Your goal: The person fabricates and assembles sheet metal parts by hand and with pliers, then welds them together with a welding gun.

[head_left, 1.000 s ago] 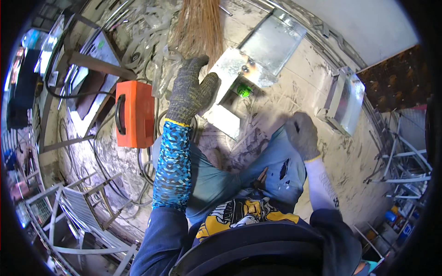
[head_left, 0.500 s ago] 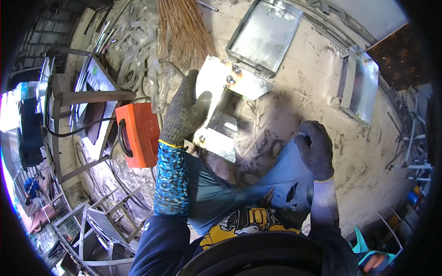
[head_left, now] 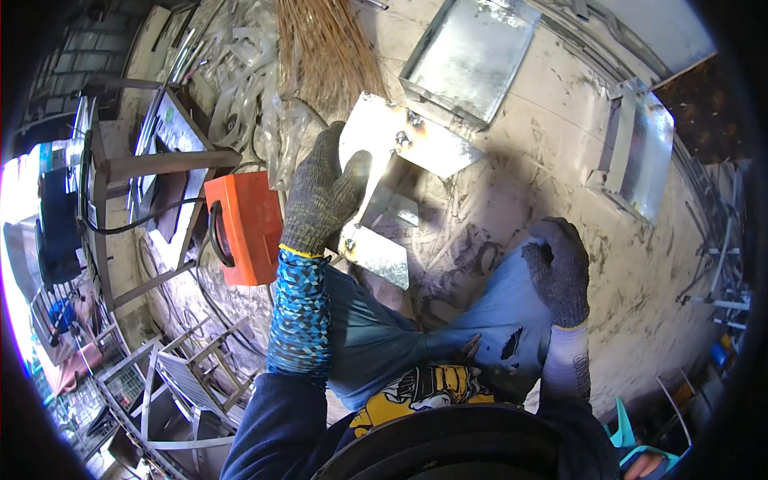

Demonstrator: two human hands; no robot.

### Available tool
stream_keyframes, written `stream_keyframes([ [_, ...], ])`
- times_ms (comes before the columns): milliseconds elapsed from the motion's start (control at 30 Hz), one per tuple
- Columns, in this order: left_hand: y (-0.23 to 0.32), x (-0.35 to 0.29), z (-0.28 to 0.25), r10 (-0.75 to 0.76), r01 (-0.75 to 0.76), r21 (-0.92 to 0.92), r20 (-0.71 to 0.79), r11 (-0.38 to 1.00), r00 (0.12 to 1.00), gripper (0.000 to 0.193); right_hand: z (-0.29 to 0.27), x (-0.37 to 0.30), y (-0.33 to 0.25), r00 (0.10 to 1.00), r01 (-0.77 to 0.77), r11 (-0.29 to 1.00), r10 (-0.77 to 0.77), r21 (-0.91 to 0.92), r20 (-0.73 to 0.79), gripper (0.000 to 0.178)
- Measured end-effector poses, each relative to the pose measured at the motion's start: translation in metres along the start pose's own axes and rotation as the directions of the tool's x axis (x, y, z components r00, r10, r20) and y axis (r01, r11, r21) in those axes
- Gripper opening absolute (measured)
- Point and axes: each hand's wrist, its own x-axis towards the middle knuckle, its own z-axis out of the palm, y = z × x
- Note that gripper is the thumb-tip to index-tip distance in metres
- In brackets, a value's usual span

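Observation:
My left hand (head_left: 324, 192), in a dark knit glove with a yellow cuff edge, is closed on the left edge of a shiny U-shaped sheet-metal piece (head_left: 372, 152). Scorched weld spots mark the metal's upper arm and lower corner. A smaller metal part shows inside its opening. My right hand (head_left: 562, 270), gloved the same way, rests beside my right knee. Its fingers curl loosely, and I see nothing in them. My blue trousers (head_left: 480, 312) have a hole near the right knee.
An orange case (head_left: 254, 228) with a black handle stands left of my left hand. Beyond lie a straw broom (head_left: 324, 56) and a shallow metal tray (head_left: 472, 64). Another sheet-metal box (head_left: 640, 156) lies far right. Metal frames (head_left: 172, 166) and cables crowd the left side.
My right hand has shifted slightly to the right and its fingers have turned. My left hand keeps its hold on the metal piece, which has barely moved. The whole view has shifted a little.

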Motion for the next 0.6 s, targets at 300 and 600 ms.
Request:
stream_keyframes([
  [300,0.006,-0.001,0.006,0.026,-0.036,-0.107,-0.094,0.994,0.995,0.064,0.0,0.002,0.004,0.999,0.013,1.0,-0.013,-0.007,0.03,0.021],
  [600,0.106,-0.042,0.013,0.356,-0.337,-0.22,0.834,0.915,0.422,0.063,-0.001,0.0,0.009,0.999,-0.022,0.999,0.021,0.027,0.026,0.022],
])
